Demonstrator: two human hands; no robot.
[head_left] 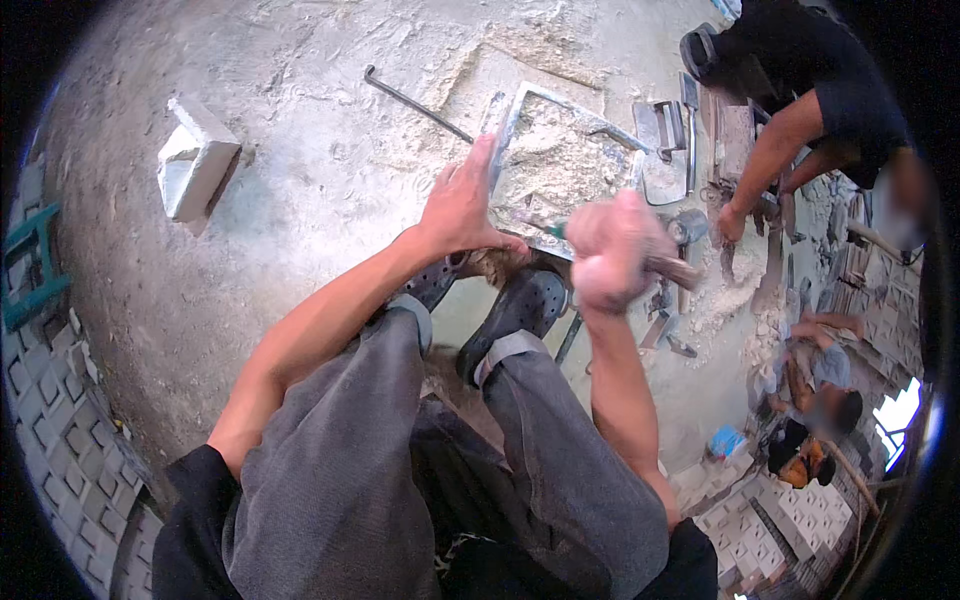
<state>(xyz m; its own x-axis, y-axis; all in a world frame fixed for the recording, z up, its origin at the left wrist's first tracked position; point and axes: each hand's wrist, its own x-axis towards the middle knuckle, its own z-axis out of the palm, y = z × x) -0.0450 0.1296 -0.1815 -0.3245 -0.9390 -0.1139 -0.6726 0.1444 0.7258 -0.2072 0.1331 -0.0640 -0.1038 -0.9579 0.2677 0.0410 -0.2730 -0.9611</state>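
A square metal mould frame [515, 115] lies on the floor in front of my feet, filled with a crumbly pale mix [565, 155]. My left hand [465, 205] rests along its left side, fingers stretched out and thumb spread toward the near edge. Above the near right corner, my right hand [620, 250] is closed and smeared by motion. A tool with a brown handle [675, 270] sticks out of that fist. Near the fist's left side shows a small green piece [555, 230]; whether it belongs to the tool, I cannot tell.
Past the mould lies a thin bent rod [415, 102]. A white block [198, 165] sits at far left. To the right are a flat metal trowel [662, 150], a round tin [688, 227] and a co-worker's hand [732, 222]. Another person [825, 385] is farther right, near patterned tiles [790, 525].
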